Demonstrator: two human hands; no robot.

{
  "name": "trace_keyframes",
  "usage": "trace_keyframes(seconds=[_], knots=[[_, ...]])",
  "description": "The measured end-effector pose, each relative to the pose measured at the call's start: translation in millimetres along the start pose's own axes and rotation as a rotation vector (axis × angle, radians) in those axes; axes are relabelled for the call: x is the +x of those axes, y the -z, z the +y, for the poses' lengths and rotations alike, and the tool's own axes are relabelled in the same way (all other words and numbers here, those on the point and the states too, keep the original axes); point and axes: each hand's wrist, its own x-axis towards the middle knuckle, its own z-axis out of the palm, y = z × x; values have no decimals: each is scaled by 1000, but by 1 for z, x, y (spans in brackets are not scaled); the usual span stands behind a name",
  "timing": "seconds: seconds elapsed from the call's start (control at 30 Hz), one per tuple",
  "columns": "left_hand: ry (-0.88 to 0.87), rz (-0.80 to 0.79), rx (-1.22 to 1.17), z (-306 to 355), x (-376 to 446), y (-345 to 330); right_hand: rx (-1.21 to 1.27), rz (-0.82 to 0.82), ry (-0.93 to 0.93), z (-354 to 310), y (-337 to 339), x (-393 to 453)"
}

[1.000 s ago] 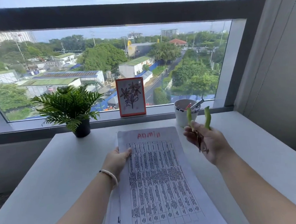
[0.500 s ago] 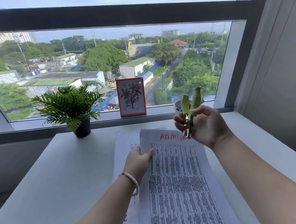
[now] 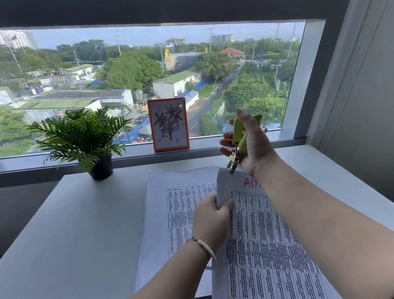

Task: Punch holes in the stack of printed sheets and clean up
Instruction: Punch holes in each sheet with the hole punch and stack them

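A stack of printed sheets (image 3: 179,211) with dense tables lies on the white desk (image 3: 68,228). My left hand (image 3: 213,220) pinches the left edge of the top sheet (image 3: 263,249), which bears red lettering and is lifted off the stack toward the right. My right hand (image 3: 249,143) grips a green-handled hole punch (image 3: 237,144). Its metal jaws point down and sit at the top edge of the lifted sheet, near its upper left corner. My right forearm covers part of the red lettering.
A small potted fern (image 3: 83,141) stands at the back left of the desk. An orange-framed flower drawing (image 3: 168,124) leans on the window sill. A grey wall (image 3: 363,114) closes off the right side. The window fills the back.
My left hand has lifted the top sheet off the stack and slid it to the right. My right hand has turned the punch and brought its jaws down to the sheet's top edge.
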Motion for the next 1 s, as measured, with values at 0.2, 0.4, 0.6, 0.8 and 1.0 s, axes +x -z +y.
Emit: trace_keyframes(seconds=[0.2,0.4,0.6,0.8,1.0], knots=[[-41,17,46,-6,3,-5,-11,38,36,5,10,4],[-107,-3,68,-10,5,-9,23,51,-22,3,23,8],[-105,-79,-36,0,7,-14,-33,95,-168,-2,33,7],[-42,-84,-100,0,7,-28,-23,202,-167,-1,39,12],[-13,-122,-73,-1,12,-40,-139,317,-114,6,46,19]])
